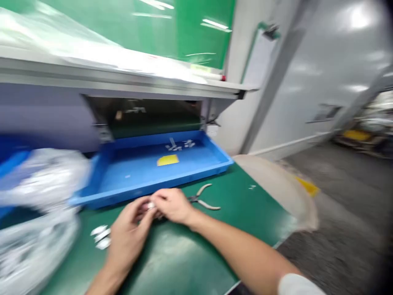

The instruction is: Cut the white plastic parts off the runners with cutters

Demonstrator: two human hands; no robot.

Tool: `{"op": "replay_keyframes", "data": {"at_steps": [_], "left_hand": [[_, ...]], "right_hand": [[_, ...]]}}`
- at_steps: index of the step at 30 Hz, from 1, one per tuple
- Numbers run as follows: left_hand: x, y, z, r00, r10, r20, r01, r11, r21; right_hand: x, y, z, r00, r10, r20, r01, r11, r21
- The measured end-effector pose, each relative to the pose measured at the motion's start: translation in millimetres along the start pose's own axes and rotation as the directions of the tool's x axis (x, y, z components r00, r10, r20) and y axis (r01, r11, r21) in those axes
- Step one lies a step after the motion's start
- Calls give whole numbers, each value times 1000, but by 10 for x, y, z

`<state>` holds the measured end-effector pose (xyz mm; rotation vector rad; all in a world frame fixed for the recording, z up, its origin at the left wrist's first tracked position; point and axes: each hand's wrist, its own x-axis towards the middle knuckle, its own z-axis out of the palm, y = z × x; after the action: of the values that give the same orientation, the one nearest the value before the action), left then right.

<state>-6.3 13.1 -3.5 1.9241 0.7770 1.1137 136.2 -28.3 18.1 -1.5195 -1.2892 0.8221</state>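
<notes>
My left hand (130,227) is closed, with a small white part (150,205) pinched at its fingertips. Close against it, my right hand (173,205) has its fingers bent and pressed together at the same part; what they hold is hidden and blurred. Both hands are over the green tabletop (178,254), just in front of the blue tray (147,186). Pliers with pale handles (205,200) lie right of my right hand. Several white pieces (101,237) rest on the table beside my left wrist.
Inside the tray are a yellow paper (168,159) and several small pale parts (174,145). Clear plastic bags (37,241) of white parts crowd the left side. A shelf (129,78) spans above the tray. A tiny scrap (252,187) lies near the table's right edge.
</notes>
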Motion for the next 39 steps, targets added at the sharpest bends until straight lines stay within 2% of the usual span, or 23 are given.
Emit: {"op": "replay_keyframes", "data": {"at_steps": [2,4,9,13,17,19,21,23,25,27,30,34,39], "left_hand": [[-62,-51,-147,994,113,-2,-113,991,65],[-77,-92,-191,968,250,-23,-246,964,101],[-59,-111,-260,885,465,23,-463,873,152],[-36,-110,-337,839,540,67,-543,821,178],[-29,-101,-353,846,530,66,-532,827,181],[-35,-93,-344,873,484,59,-487,860,155],[-40,-85,-332,923,382,49,-385,916,111],[-38,-76,-320,971,231,66,-234,972,33],[-27,-61,-316,990,74,124,-64,995,-82],[-11,-41,-321,978,-46,205,88,975,-203],[12,-15,-344,939,-134,317,237,919,-314],[22,-13,-376,878,-180,444,367,848,-382],[14,-36,-381,813,-201,547,488,748,-450]], "right_hand": [[-10,70,83,999,44,16,-46,982,181],[-27,83,128,997,49,56,-63,958,278],[-119,-22,143,993,76,96,-109,901,421],[-140,-38,137,992,74,97,-111,887,449],[-136,-35,136,991,57,120,-106,887,450],[-138,-34,136,992,58,113,-101,898,429],[-144,-32,124,992,53,111,-95,904,416],[-151,-30,98,992,28,122,-78,903,423],[-155,-26,60,989,-5,147,-58,905,421],[-154,-17,18,981,-25,190,-55,913,404],[-150,8,-36,966,-44,257,-66,912,405],[-158,38,-80,948,-60,312,-73,915,397],[-178,45,-106,927,-37,374,-116,919,377]]}}
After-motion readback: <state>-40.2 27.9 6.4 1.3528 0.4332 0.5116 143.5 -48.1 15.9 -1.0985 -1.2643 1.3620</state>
